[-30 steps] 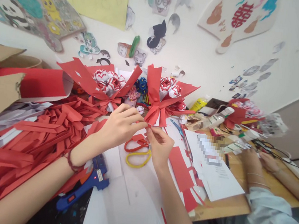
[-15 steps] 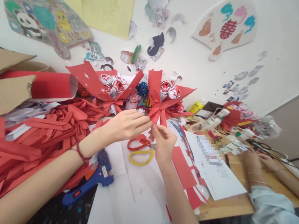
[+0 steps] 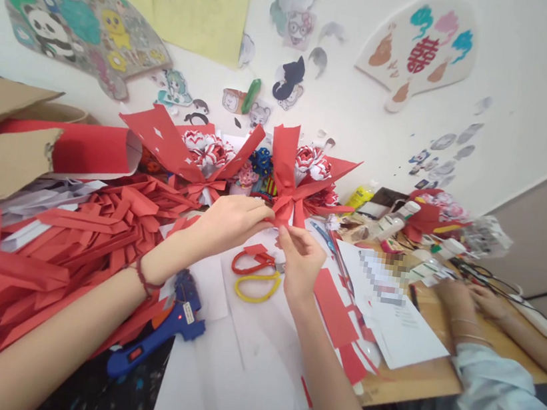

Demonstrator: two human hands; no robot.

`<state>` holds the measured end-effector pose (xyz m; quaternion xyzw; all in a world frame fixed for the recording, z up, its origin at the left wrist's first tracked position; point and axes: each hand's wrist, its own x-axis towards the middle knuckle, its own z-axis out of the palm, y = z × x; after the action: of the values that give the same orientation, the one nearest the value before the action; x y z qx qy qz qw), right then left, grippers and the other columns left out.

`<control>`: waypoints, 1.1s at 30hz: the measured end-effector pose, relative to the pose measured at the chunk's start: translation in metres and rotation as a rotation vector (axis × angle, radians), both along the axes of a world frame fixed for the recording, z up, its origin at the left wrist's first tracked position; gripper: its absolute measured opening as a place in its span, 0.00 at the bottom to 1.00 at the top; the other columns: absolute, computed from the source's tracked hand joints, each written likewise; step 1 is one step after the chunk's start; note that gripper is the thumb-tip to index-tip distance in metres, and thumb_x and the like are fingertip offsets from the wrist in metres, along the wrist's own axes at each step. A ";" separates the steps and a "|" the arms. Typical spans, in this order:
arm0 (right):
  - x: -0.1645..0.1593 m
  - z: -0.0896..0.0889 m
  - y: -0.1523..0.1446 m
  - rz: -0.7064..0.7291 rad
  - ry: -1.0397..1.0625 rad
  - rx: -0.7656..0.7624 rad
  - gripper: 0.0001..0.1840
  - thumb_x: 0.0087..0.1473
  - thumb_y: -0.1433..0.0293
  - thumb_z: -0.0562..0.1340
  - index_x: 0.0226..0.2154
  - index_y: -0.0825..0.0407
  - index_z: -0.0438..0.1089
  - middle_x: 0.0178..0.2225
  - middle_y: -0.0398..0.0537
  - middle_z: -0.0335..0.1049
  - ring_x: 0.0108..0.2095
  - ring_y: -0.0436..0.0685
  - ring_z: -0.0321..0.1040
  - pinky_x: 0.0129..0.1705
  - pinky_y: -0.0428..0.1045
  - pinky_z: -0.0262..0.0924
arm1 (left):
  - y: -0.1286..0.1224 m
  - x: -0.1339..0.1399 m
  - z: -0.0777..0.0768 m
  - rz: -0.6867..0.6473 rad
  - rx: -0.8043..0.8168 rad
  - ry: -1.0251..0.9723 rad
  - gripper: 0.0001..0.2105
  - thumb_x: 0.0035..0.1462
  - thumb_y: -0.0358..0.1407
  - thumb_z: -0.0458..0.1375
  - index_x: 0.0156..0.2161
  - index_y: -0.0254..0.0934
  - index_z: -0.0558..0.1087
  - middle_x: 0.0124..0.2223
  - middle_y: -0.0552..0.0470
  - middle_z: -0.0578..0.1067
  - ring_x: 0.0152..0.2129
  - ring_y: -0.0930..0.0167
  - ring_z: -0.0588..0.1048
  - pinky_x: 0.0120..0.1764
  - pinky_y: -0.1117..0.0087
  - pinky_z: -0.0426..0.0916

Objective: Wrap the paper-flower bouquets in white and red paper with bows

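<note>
My left hand (image 3: 237,219) and my right hand (image 3: 301,257) meet over the white sheets, fingertips nearly touching. Both are closed in a pinch on what looks like a small piece of red paper (image 3: 278,223), mostly hidden by the fingers and hard to separate from the red wrapping behind. Just below the hands lie scissors (image 3: 257,286) with one red and one yellow handle loop. A blue glue gun (image 3: 160,338) with a lit red light rests under my left forearm. Beyond the fingers stand two bouquets of red-and-white paper flowers (image 3: 209,149) in red wrapping (image 3: 283,159).
Folded red paper strips (image 3: 45,255) are heaped at the left, beside cardboard (image 3: 2,156). White sheets (image 3: 235,375) cover the middle. Red paper rectangles (image 3: 335,307), a printed sheet (image 3: 402,336) and bottles (image 3: 397,218) lie to the right. Another person's hands (image 3: 457,300) rest at far right.
My fingertips have drawn slightly apart, showing a bit of red between them. The view has shifted a little; the scissors, glue gun and bouquets stay in place.
</note>
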<state>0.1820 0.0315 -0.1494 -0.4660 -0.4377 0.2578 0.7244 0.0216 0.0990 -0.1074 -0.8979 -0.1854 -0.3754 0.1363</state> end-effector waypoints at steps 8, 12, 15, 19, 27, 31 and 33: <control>0.000 0.001 0.000 -0.030 -0.028 0.035 0.11 0.48 0.63 0.70 0.31 0.54 0.75 0.26 0.44 0.73 0.26 0.52 0.70 0.31 0.47 0.67 | -0.002 0.000 0.000 0.062 -0.033 0.041 0.09 0.66 0.35 0.51 0.41 0.33 0.71 0.33 0.51 0.78 0.30 0.71 0.77 0.30 0.72 0.65; -0.001 0.002 -0.001 -0.027 -0.004 0.048 0.10 0.48 0.64 0.70 0.30 0.54 0.75 0.24 0.43 0.73 0.24 0.51 0.69 0.29 0.47 0.66 | -0.004 -0.001 0.001 0.068 0.038 0.108 0.08 0.66 0.30 0.50 0.42 0.32 0.71 0.33 0.50 0.77 0.30 0.70 0.77 0.29 0.72 0.65; -0.001 0.002 0.000 -0.036 -0.006 0.052 0.10 0.48 0.64 0.70 0.30 0.54 0.74 0.24 0.44 0.72 0.25 0.51 0.69 0.29 0.47 0.66 | -0.005 -0.002 0.003 0.078 0.045 0.122 0.08 0.65 0.29 0.50 0.44 0.32 0.71 0.34 0.50 0.77 0.29 0.71 0.77 0.27 0.72 0.64; -0.001 0.001 -0.001 -0.043 -0.005 0.045 0.10 0.48 0.64 0.70 0.29 0.54 0.74 0.24 0.44 0.72 0.25 0.51 0.69 0.30 0.47 0.66 | -0.008 -0.003 0.006 0.102 0.062 0.133 0.09 0.64 0.27 0.50 0.43 0.34 0.72 0.33 0.51 0.78 0.29 0.71 0.77 0.26 0.73 0.63; -0.002 0.002 0.000 -0.052 -0.042 0.082 0.11 0.50 0.63 0.68 0.30 0.53 0.70 0.30 0.44 0.70 0.33 0.53 0.69 0.39 0.49 0.67 | -0.005 -0.003 0.006 0.076 0.056 0.135 0.09 0.65 0.28 0.50 0.44 0.33 0.73 0.33 0.50 0.78 0.29 0.72 0.77 0.29 0.74 0.65; -0.003 0.004 -0.001 -0.002 -0.009 0.100 0.11 0.51 0.63 0.67 0.30 0.52 0.69 0.34 0.46 0.72 0.37 0.55 0.72 0.46 0.52 0.68 | -0.005 -0.002 0.004 0.051 0.074 0.086 0.08 0.65 0.30 0.51 0.42 0.34 0.73 0.32 0.51 0.78 0.28 0.71 0.76 0.28 0.72 0.66; -0.004 0.004 -0.002 0.020 0.022 0.080 0.12 0.51 0.62 0.67 0.29 0.52 0.67 0.31 0.45 0.72 0.36 0.56 0.74 0.46 0.55 0.70 | -0.007 -0.001 0.005 0.068 0.112 0.070 0.08 0.64 0.30 0.51 0.40 0.34 0.73 0.33 0.51 0.78 0.29 0.71 0.76 0.29 0.72 0.66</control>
<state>0.1781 0.0299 -0.1454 -0.4295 -0.4442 0.2526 0.7446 0.0207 0.0922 -0.1029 -0.8946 -0.1897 -0.3485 0.2054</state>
